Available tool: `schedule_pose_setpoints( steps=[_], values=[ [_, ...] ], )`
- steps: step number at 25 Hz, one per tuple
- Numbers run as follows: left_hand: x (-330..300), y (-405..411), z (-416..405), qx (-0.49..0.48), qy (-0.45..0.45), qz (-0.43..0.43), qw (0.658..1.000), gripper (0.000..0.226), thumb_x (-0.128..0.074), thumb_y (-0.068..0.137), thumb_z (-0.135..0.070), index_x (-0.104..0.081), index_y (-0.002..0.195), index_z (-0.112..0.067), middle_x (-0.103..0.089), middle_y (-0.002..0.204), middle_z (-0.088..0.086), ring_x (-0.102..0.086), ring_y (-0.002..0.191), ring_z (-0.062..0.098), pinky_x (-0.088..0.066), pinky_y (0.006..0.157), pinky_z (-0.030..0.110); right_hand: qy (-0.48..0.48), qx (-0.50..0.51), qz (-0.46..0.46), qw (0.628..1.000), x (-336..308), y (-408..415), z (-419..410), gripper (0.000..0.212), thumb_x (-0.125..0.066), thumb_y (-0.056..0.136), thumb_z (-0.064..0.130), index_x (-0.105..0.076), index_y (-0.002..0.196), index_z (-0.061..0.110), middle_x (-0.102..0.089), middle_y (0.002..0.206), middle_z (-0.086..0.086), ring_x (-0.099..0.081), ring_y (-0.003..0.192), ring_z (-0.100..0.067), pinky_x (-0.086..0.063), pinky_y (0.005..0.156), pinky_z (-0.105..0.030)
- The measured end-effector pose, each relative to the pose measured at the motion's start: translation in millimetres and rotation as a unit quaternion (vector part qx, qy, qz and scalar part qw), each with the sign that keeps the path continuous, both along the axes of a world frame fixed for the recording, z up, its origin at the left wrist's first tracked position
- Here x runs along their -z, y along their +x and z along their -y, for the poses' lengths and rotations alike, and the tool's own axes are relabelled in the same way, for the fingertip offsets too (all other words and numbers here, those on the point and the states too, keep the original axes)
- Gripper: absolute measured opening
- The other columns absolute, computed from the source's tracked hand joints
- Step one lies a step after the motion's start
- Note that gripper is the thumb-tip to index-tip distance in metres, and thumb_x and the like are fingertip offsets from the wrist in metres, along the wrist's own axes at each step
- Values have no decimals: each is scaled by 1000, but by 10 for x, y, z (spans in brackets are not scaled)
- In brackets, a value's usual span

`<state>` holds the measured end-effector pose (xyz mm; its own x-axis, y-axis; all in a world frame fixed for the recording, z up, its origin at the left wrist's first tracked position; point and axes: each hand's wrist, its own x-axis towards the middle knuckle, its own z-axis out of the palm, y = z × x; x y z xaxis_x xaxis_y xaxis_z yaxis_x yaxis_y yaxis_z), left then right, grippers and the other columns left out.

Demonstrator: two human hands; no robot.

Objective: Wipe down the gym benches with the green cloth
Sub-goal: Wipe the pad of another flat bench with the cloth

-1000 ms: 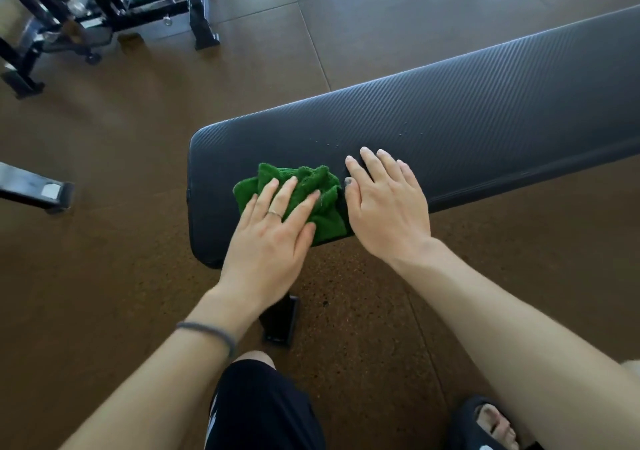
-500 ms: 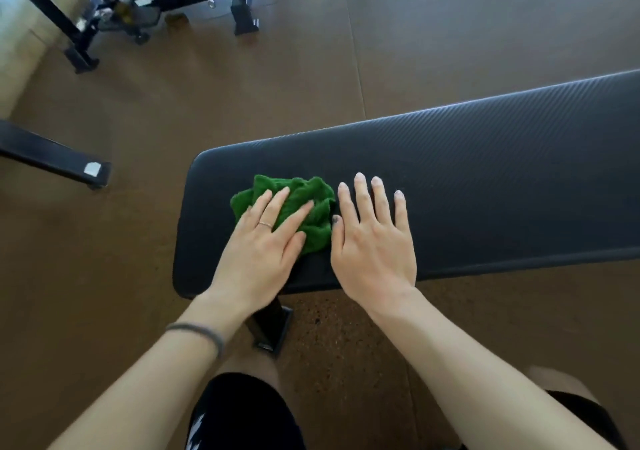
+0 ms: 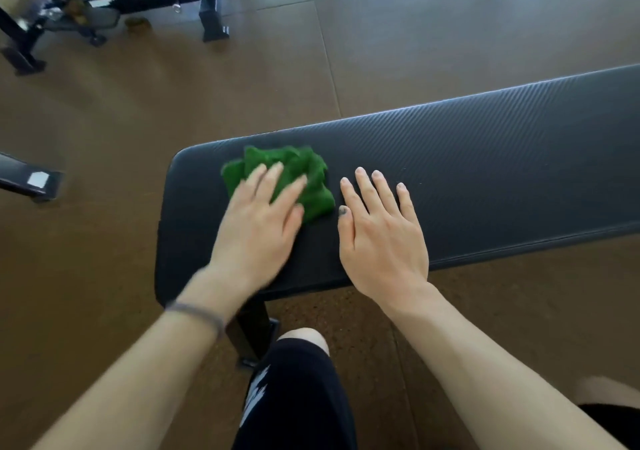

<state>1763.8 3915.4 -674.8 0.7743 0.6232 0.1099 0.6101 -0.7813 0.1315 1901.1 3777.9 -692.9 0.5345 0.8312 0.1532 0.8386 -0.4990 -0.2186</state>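
Note:
A black padded gym bench (image 3: 485,165) runs from the centre to the right edge, its near end at the left. A crumpled green cloth (image 3: 304,175) lies on that end. My left hand (image 3: 258,227) presses flat on the cloth's near left part, fingers spread and blurred with motion. Just right of the cloth, my right hand (image 3: 381,234) rests flat on the bare pad, fingers apart, touching no cloth.
The bench's black leg (image 3: 251,331) stands on the brown rubber floor in front of my knee. A black equipment frame (image 3: 207,6) with a bottle stands at the far left. Another black bar (image 3: 31,179) juts in from the left edge.
My left hand has slid the cloth left and farther across the pad, opening a gap to my right hand, which has stayed flat on the bench.

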Motion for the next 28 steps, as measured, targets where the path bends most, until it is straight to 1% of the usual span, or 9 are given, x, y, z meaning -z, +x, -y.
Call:
schedule_pose_setpoints(
  steps=[3, 7, 10, 12, 18, 22, 24, 26, 28],
  values=[
    [43, -78, 24, 44, -18, -25, 999, 54, -27, 105, -46, -44, 154, -32, -34, 164, 8, -24, 153, 31, -17, 127, 47, 3, 9, 17, 1000, 6, 8, -14, 58, -14, 108, 39, -36, 159, 21, -30, 167, -4, -21, 157, -22, -17, 127, -50],
    [-48, 549, -268, -7, -38, -48, 998, 53, -24, 108, -44, -32, 159, -32, -21, 169, 10, -12, 157, 30, -9, 128, 45, 6, 0, 7, 1000, -17, 14, -29, 59, -14, 107, 38, -38, 158, 21, -31, 167, -3, -22, 157, -21, -16, 128, -47],
    [12, 71, 258, 64, -5, -7, 998, 56, -24, 105, -44, -40, 156, -27, -30, 166, 10, -21, 154, 32, -15, 127, 48, 26, 27, -2, 999, -61, 218, 45, 60, -19, 105, 39, -45, 154, 16, -39, 163, -7, -30, 153, -24, -19, 127, -46],
    [18, -212, 459, 90, -3, -10, 996, 55, -26, 106, -45, -40, 157, -30, -30, 166, 7, -20, 155, 30, -13, 128, 46, 25, 77, 19, 997, -54, 454, 115, 60, -21, 104, 40, -47, 153, 16, -42, 161, -6, -32, 152, -25, -20, 126, -48],
    [-46, 831, 42, 63, -50, -48, 996, 51, -27, 109, -44, -29, 160, -35, -17, 171, 7, -8, 158, 28, -5, 128, 44, 87, 123, 16, 988, 58, 564, 142, 52, -26, 107, 36, -56, 146, 17, -51, 155, -2, -39, 148, -21, -26, 124, -48],
    [-27, 215, 631, 121, -7, -13, 993, 53, -32, 108, -40, -36, 158, -26, -26, 167, 7, -17, 157, 29, -18, 127, 49, 99, 114, -8, 988, 28, 586, 204, 54, -22, 109, 35, -56, 146, 15, -50, 156, -3, -37, 150, -20, -24, 125, -48],
    [18, -91, 845, 147, 5, -48, 988, 54, -32, 108, -42, -35, 159, -25, -26, 168, 6, -16, 157, 27, -21, 126, 50, 104, 111, -9, 988, 33, 559, 202, 55, -21, 109, 36, -56, 146, 15, -50, 155, -3, -37, 150, -20, -24, 125, -49],
    [51, 145, 676, 153, 0, -40, 987, 53, -30, 108, -43, -38, 157, -26, -29, 166, 7, -19, 156, 28, -22, 126, 50, 112, 114, -1, 987, 41, 575, 205, 55, -21, 109, 35, -58, 144, 14, -52, 154, -4, -39, 149, -21, -25, 125, -49],
    [11, 605, 447, 121, -6, -35, 992, 52, -28, 109, -43, -37, 158, -29, -28, 167, 7, -17, 156, 27, -15, 128, 47, 117, 115, -1, 986, 43, 598, 188, 55, -21, 109, 34, -59, 143, 14, -53, 153, -5, -40, 148, -21, -25, 125, -49]
  ],
)
